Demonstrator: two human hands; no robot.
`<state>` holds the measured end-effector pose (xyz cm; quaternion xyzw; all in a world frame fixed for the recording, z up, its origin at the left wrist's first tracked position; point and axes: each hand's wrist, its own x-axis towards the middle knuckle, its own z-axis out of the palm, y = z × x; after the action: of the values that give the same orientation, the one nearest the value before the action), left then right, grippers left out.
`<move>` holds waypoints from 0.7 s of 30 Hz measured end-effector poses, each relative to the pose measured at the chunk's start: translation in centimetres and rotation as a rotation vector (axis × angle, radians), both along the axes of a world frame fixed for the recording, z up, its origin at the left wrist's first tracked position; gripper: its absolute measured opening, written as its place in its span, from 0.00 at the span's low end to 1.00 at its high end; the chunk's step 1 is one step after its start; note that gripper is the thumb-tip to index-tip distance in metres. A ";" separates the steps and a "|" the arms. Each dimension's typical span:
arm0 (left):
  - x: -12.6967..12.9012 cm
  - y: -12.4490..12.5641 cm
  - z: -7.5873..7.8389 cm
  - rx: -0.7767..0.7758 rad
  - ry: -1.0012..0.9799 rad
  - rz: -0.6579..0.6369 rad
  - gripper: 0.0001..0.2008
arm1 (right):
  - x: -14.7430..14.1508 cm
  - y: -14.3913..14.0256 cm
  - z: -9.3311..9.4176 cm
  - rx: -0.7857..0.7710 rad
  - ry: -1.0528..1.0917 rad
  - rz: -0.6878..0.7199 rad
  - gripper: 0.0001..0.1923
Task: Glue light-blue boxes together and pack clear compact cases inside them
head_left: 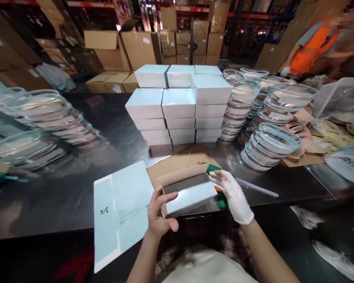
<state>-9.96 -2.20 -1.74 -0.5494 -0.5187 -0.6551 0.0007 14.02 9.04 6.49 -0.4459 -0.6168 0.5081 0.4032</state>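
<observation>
Between my hands is an open light-blue box (191, 198), tilted toward me at the table's front edge, its dark inside and a raised brown cardboard flap showing. My bare left hand (161, 212) grips its left end, with a finger across the front wall. At the right end, my right hand (234, 196) in a white glove with bare fingertips holds the side. A flat light-blue box sleeve or lid (120, 216) with small print lies left of it, overhanging the edge. Behind my right hand, a green and orange tool (214, 168) is partly hidden.
Stacked light-blue and white boxes (178, 108) stand at the table's middle back. Piles of clear-wrapped oval items rise left (47, 114) and right (270, 145). A clear strip (258, 188) lies right. A person in an orange vest (309, 51) stands beyond a white basket (339, 96).
</observation>
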 end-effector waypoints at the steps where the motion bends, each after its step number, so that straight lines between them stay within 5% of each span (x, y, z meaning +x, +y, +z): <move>1: -0.4 0.0 -0.2 -0.025 0.029 -0.006 0.42 | 1.5 0.2 -0.2 0.026 -0.169 -0.095 0.26; 4: -0.3 0.4 -0.6 -0.068 0.101 0.020 0.34 | 4.1 0.8 -1.0 0.011 -0.675 -0.301 0.25; 7: 0.8 0.9 -0.2 -0.023 0.062 0.107 0.22 | 3.8 1.8 -2.2 -0.199 -0.794 -0.249 0.18; 12: 2.0 -1.4 1.6 -0.038 -0.145 0.272 0.20 | 3.4 3.3 -3.5 -0.310 -0.516 -0.198 0.14; 16: 3.4 -3.3 2.1 -0.289 -0.384 0.150 0.18 | 4.0 2.3 -2.8 -0.306 -0.251 -0.228 0.21; 19: 4.9 -2.9 2.2 -0.443 -0.536 0.070 0.21 | 3.7 0.2 -1.1 -0.199 -0.020 -0.337 0.24; 21: 5.8 -2.1 2.5 -0.484 -0.566 0.041 0.21 | 3.6 -1.5 0.2 -0.156 0.117 -0.289 0.23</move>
<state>-4.18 -4.32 0.72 -0.3203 -0.6493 -0.6393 -0.2592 17.60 7.51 6.65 -0.5295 -0.4804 0.5163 0.4715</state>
